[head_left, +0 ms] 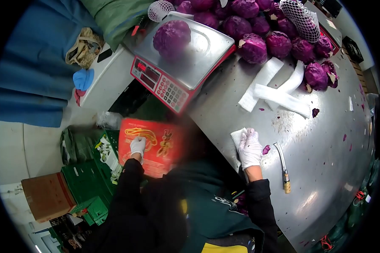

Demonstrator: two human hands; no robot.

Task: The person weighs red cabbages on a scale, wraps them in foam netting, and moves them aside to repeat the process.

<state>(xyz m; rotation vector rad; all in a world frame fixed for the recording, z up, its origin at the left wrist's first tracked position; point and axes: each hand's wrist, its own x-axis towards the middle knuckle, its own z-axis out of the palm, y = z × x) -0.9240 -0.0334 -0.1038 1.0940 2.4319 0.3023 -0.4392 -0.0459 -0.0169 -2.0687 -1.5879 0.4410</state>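
Observation:
My left hand (138,146), in a white glove, is closed over a red box (160,152) with yellow markings, close to a yellow loop on its top. What its fingers grip, if anything, is hidden. My right hand (250,151), also gloved, is closed on a white foam net sleeve (236,135) at the edge of the metal table (316,143). Beside it lie a purple leaf scrap (266,149) and a curved knife with a wooden handle (284,170). Several more flat white sleeves (283,99) lie farther up the table.
A red cabbage (172,39) sits on a scale (198,48) with a lit display. Several red cabbages (253,48) are heaped at the back, some in foam nets (302,19). Green crates (86,179) and a cardboard box (48,197) stand at lower left.

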